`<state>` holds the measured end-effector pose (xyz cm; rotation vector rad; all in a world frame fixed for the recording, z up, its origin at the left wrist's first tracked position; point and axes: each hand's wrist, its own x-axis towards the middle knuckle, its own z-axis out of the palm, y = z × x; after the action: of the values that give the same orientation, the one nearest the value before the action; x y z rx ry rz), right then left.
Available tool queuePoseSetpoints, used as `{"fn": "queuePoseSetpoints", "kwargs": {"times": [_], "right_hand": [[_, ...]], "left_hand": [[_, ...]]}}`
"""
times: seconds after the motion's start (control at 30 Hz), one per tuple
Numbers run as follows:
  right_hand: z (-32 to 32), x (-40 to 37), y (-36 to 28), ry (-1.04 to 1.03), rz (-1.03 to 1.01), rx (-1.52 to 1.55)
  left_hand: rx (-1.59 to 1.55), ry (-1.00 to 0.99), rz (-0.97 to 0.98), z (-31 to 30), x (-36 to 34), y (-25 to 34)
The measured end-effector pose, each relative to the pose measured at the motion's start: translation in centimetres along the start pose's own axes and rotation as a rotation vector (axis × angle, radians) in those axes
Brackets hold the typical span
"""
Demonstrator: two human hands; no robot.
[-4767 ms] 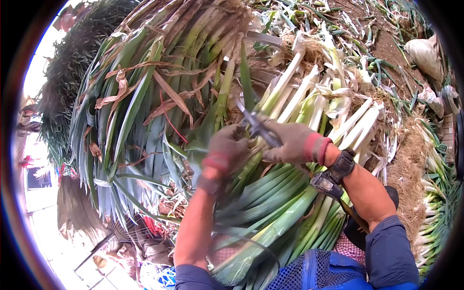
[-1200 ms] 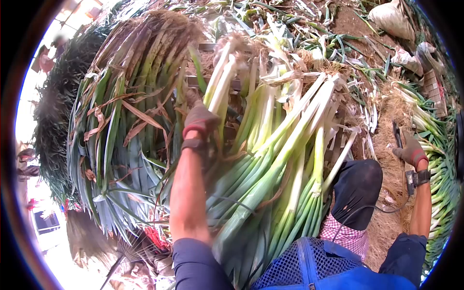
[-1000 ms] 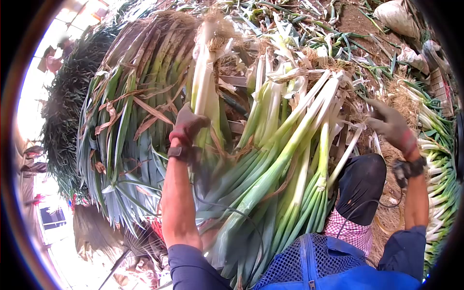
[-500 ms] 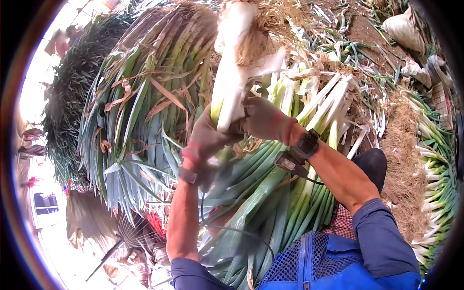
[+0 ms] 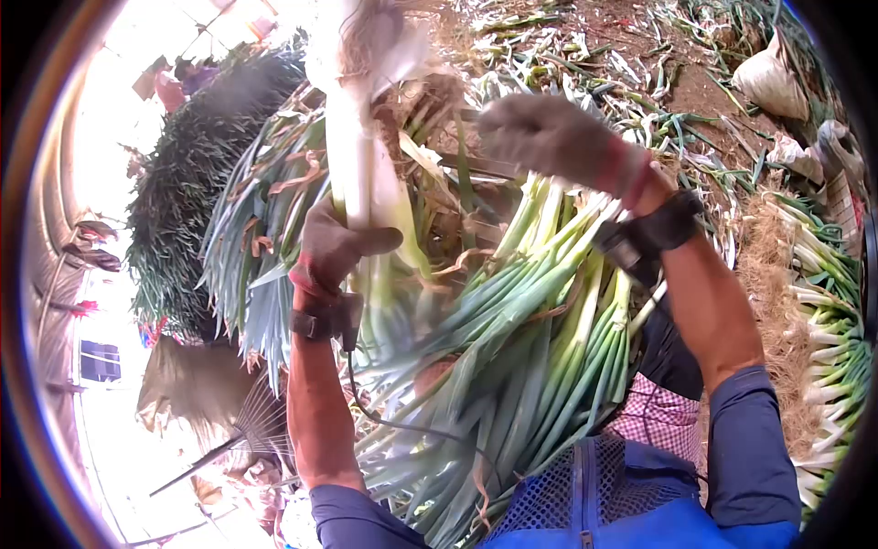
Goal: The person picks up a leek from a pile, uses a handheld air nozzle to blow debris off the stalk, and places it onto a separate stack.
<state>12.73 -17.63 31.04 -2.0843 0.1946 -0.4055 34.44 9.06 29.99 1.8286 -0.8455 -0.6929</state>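
My left hand (image 5: pixel 343 242), in a brown glove, is wrapped round the white stalks of some leeks (image 5: pixel 352 165), whose roots point up to the top of the view. My right hand (image 5: pixel 553 142), gloved too and blurred by motion, is raised to the right of them, apart from the stalks; how its fingers lie is smeared. Below my right hand a pile of peeled leeks (image 5: pixel 567 293) lies with its green leaves toward my body. Unpeeled leeks with dry leaves (image 5: pixel 265 210) stand behind my left hand.
Leaf scraps (image 5: pixel 631 69) cover the brown ground at the upper right, near a pale sack (image 5: pixel 773 78). Trimmed roots (image 5: pixel 768 320) and a row of leeks (image 5: pixel 832 366) line the right side. A wire rake (image 5: pixel 261 416) lies at the lower left.
My left hand has moved left with the leeks. My right hand has come off the stalks and moved up and right. The view has shifted a little.
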Motion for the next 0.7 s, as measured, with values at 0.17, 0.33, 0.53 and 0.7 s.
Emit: {"fn": "queuePoseSetpoints", "kwargs": {"times": [0.17, 0.33, 0.53, 0.7], "right_hand": [[7.3, -1.6, -6.1, -0.102, 0.122, 0.151], [0.2, -0.4, 0.4, 0.404, -0.314, -0.626], [-10.0, -3.6, -3.6, 0.467, -0.252, -1.398], [-8.2, -6.2, -2.2, -0.105, -0.194, -0.516]], "left_hand": [[-0.029, -0.099, 0.061, 3.0, -3.5, 5.3], [-0.047, 0.016, 0.033, 2.7, -6.5, 4.7], [0.013, -0.116, -0.020, 4.7, -7.0, 3.2], [0.114, -0.200, -0.064, 4.0, -8.1, 4.5]]}}
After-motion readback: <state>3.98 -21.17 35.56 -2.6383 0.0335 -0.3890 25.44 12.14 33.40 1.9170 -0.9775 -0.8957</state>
